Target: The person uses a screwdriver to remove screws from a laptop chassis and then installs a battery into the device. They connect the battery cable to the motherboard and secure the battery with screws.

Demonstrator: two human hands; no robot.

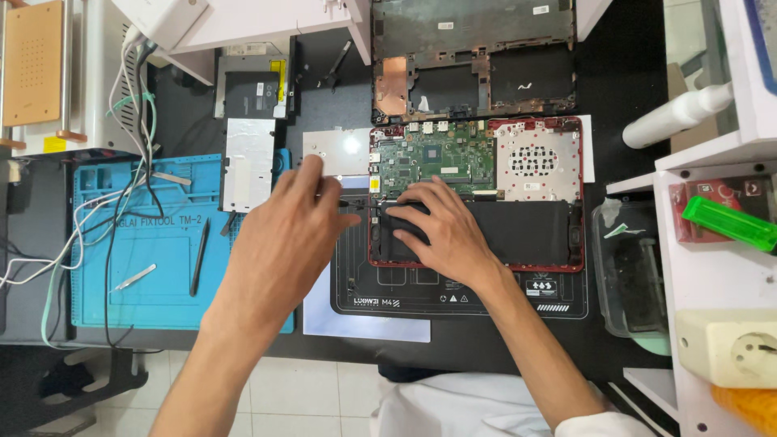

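The left hand pinches a thin dark tool, perhaps a screwdriver or spudger, its tip pointing right to the left edge of the opened red laptop base. The right hand lies flat, fingers spread and grasping nothing, pressing on the left end of the black battery in the near half of the base. The base sits on a dark work mat in the middle of the table.

Judging by how things lie, disassembly is well along: the bottom cover is already off and lies just beyond the base, leaving the green motherboard and a perforated white panel exposed. The battery and board remain seated, so removing them appears to be left.

To the left lie a silver drive-like plate, a blue silicone mat carrying tweezers and a black stylus-like tool, and a tangle of cables. At the right stand white shelves with a green plastic box and a white bottle.
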